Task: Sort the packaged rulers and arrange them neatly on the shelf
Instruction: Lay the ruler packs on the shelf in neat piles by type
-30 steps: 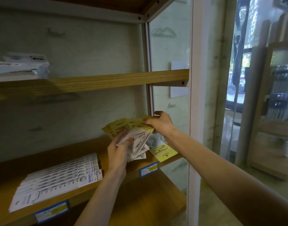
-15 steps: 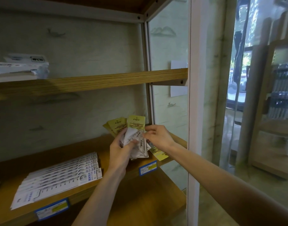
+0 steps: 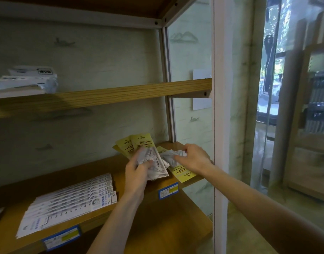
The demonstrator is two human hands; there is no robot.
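Your white rulers [image 3: 69,200] lie ranked left of the blue price tag [image 3: 168,190], but your left hand [image 3: 137,173] clamps a yellow-headed bundle [image 3: 150,158] above it, right hand [image 3: 192,160] pinching a loose pack [image 3: 173,158] unsorted.

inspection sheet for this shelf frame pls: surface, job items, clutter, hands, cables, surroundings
Surface: wooden shelf, blue price labels on its front edge.
Job's things: white packaged rulers stacked neatly at left; yellow-carded packs fanned in the left hand; loose yellow-carded pack lying at right.
Clutter: white packages on the upper shelf.
Grippers: left hand grips the fan; right hand pinches a crumpled clear pack.
Cables: nothing seen.
Surroundings: white frame post, glass, another display rack beyond.
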